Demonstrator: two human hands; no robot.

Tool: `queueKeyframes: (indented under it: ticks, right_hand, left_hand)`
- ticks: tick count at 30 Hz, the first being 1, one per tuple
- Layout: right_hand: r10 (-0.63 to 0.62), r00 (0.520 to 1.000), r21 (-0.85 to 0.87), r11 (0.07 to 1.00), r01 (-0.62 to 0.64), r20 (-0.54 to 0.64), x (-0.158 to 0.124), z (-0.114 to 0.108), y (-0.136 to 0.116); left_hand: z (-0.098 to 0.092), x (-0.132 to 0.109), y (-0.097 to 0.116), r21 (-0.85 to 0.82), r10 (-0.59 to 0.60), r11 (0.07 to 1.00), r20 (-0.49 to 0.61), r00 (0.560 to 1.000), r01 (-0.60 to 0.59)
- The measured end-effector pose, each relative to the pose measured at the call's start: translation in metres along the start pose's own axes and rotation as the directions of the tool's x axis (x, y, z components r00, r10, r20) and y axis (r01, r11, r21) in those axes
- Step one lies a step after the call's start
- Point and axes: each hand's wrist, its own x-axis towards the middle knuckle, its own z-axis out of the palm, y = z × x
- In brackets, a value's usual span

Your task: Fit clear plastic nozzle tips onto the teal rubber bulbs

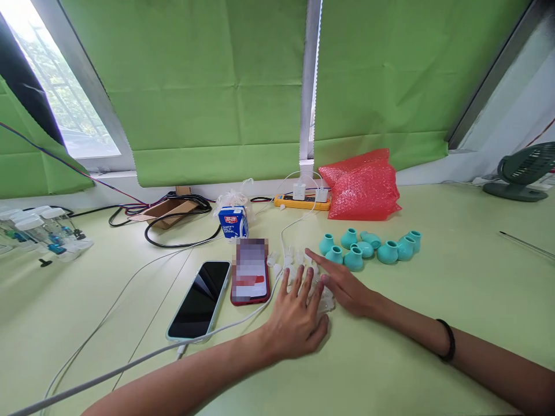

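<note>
My left hand (299, 320) lies palm down over small clear plastic pieces (326, 301) on the table, its fingers stretched forward. Beside it my right hand (344, 286) reaches in from the right with the index finger extended, also at the clear pieces. Both hands are partly over the pieces, so I cannot make out their full shape. Just beyond my right hand stand several turquoise pot-shaped pieces (387, 252) with open necks. Left of my left hand a phone in a red case (250, 289) has its screen lit. A second phone (200, 303) with a dark screen lies next to it.
A white cable (225, 329) crosses the table under my left arm's side. Behind are a blue milk drink carton (233, 223), an orange power strip (288, 201) and a red bubble-wrap bag (364, 188). Clear bottles (54, 231) stand left; a fan (515, 173) stands right.
</note>
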Motion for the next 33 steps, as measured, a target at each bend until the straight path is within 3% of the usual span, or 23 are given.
queueKeyframes:
  ticks: [2,4,8,13,16,19,22,28,33]
  right_hand:
    - [-0.006,0.993,-0.018,1.0,0.004,-0.12,-0.003,-0.003,0.002]
    - [-0.065,0.985,-0.059,0.997,0.056,-0.161,-0.006,-0.004,0.002]
    - [-0.158,0.986,-0.164,0.975,0.147,-0.053,-0.007,-0.002,0.002]
    - [-0.114,0.993,-0.314,0.944,0.1,-0.026,-0.004,0.004,0.006]
    - [-0.098,0.995,-0.34,0.937,0.083,-0.028,-0.004,0.007,0.009]
    - [-0.1,0.995,-0.311,0.945,0.102,0.023,-0.004,0.007,0.008]
    - [-0.085,0.996,-0.273,0.958,0.092,0.035,-0.004,0.005,0.003]
    - [-0.047,0.982,-0.235,0.968,0.09,0.185,-0.004,0.004,-0.002]
    - [-0.039,0.985,-0.158,0.985,0.066,0.167,0.006,-0.002,-0.007]
  left_hand:
    - [0.0,-0.001,0.001,0.004,0.08,0.997,-0.076,0.994,-0.08]
    - [0.001,0.0,0.002,0.003,0.142,0.99,-0.132,0.981,-0.143]
    - [0.003,0.001,0.003,0.005,0.177,0.984,-0.155,0.972,-0.179]
    - [0.004,0.0,0.004,0.054,0.202,0.979,-0.172,0.964,-0.196]
    - [0.001,-0.001,0.005,0.031,0.172,0.985,-0.13,0.976,-0.169]
    - [-0.001,0.001,0.004,0.008,-0.006,1.0,-0.032,0.999,0.006]
    - [0.001,0.002,0.001,-0.015,-0.128,0.992,0.063,0.99,0.129]
    - [0.007,0.001,-0.002,-0.075,-0.115,0.989,0.12,0.986,0.124]
    - [0.002,0.002,-0.001,-0.068,-0.076,0.994,0.127,0.989,0.085]
